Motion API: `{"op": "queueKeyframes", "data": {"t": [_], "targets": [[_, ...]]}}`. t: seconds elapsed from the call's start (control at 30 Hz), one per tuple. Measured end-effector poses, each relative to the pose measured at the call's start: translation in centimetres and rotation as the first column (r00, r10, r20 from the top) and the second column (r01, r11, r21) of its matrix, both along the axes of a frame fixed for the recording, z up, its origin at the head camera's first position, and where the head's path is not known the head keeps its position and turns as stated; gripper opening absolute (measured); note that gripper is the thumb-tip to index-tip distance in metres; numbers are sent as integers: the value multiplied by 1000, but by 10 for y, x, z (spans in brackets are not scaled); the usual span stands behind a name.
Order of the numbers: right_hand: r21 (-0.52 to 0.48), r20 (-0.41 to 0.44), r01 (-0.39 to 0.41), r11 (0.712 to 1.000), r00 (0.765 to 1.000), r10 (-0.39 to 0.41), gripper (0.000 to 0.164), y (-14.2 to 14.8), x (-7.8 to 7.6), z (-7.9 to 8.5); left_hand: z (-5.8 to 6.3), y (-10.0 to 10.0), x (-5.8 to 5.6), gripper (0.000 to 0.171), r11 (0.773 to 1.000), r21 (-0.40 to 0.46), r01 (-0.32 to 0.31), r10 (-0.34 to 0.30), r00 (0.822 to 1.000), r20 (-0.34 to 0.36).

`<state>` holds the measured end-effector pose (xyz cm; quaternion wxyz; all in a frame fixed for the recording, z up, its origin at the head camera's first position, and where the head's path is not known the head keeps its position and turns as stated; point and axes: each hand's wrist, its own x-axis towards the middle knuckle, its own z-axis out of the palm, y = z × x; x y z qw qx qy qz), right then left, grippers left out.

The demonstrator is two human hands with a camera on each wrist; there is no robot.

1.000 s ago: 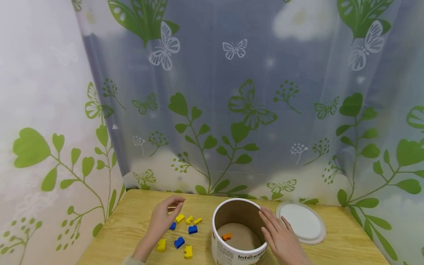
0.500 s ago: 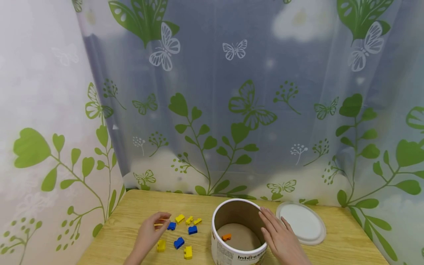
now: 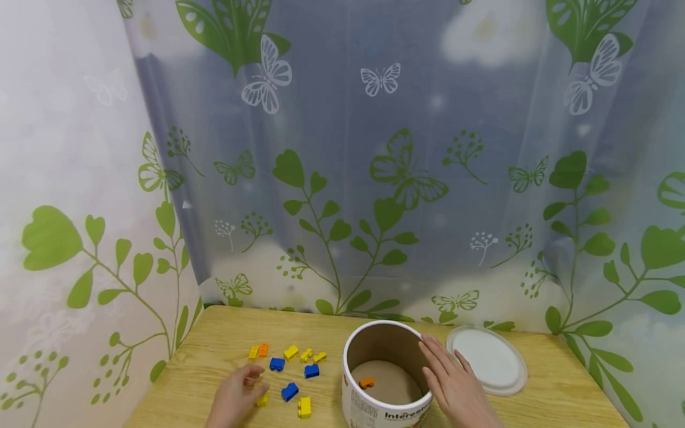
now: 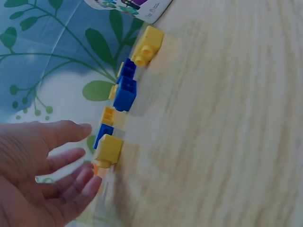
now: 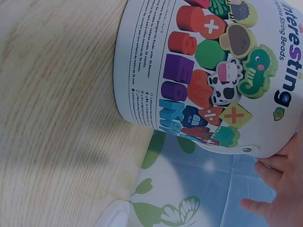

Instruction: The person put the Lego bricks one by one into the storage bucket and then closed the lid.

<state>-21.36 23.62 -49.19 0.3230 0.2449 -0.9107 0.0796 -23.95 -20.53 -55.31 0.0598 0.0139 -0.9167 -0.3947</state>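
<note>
My left hand (image 3: 235, 392) reaches low at the left of the table, thumb and fingers spread beside a yellow toy brick (image 3: 261, 400). In the left wrist view that yellow brick (image 4: 109, 150) lies just past the fingertips, and nothing is gripped. My right hand (image 3: 457, 383) lies with straight fingers over the right rim of a round white tub (image 3: 360, 401), whose printed side (image 5: 203, 71) fills much of the right wrist view. One orange brick (image 3: 366, 383) lies on the tub's floor.
Loose bricks are scattered left of the tub: several yellow ones, such as the front one (image 3: 304, 408), blue ones like the middle one (image 3: 290, 391), and an orange one (image 3: 264, 349). A white lid (image 3: 487, 359) lies behind the right hand. A patterned curtain (image 3: 342, 178) hangs behind the table.
My left hand has moved left and toward me, from behind the blue bricks down to the near yellow brick, uncovering a yellow and an orange brick. My right hand has stayed on the rim.
</note>
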Motion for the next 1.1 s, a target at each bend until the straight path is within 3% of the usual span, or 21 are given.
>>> {"op": "queueKeyframes", "data": {"t": [0.27, 0.6, 0.77, 0.9, 1.1], "targets": [[1, 15, -1, 1000, 1000, 1, 43, 0, 0, 1, -1, 5, 3, 39, 998, -53, -16, 21, 995, 102], [-4, 27, 5, 1000, 1000, -5, 44, -1, 1, 1, 0, 11, 5, 36, 999, -35, -34, 39, 984, 173], [-8, 33, 1, 1000, 999, -1, 43, -1, 1, 2, -1, 12, 4, 29, 996, -86, -7, 19, 989, 147], [-12, 42, 1, 1000, 999, 0, 43, -1, 1, 1, -1, 9, 1, 28, 998, -67, -10, 18, 993, 115], [-13, 49, 3, 1000, 999, -2, 44, 0, 1, 2, 13, 9, 0, 29, 1000, -2, -4, 4, 1000, -27]]}}
